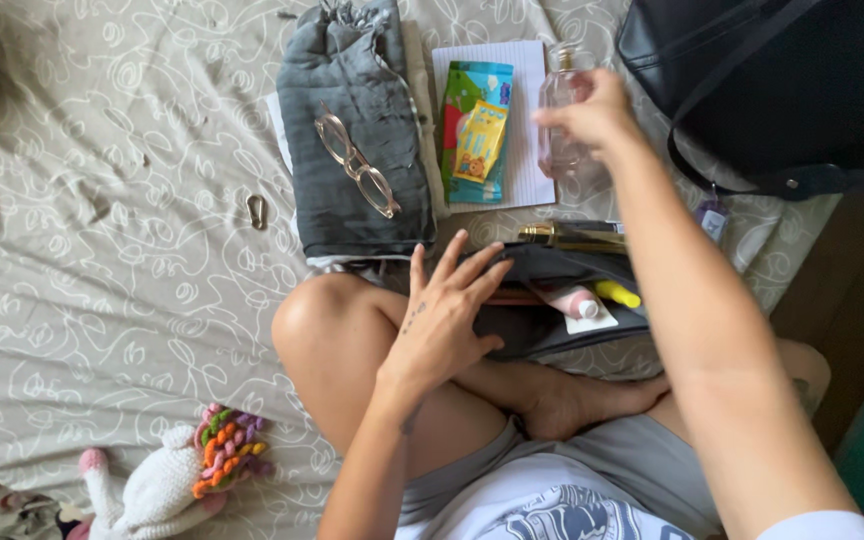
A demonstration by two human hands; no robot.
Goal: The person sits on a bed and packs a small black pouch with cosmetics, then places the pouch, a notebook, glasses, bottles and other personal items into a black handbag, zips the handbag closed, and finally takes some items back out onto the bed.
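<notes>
Clear glass bottle [560, 125] gripped in right hand [592, 115]; left hand [447, 315] spread flat on grey pouch [542, 300].

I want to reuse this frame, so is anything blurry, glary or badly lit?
Head view: soft, even daylight with faint shadows; the right hand on the clear glass bottle looks slightly motion-blurred; the black leather bag shows mild sheen; the left hand is sharp.

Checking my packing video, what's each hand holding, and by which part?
Right hand holds the clear bottle near its top. Left hand rests flat on the dark pouch.
</notes>
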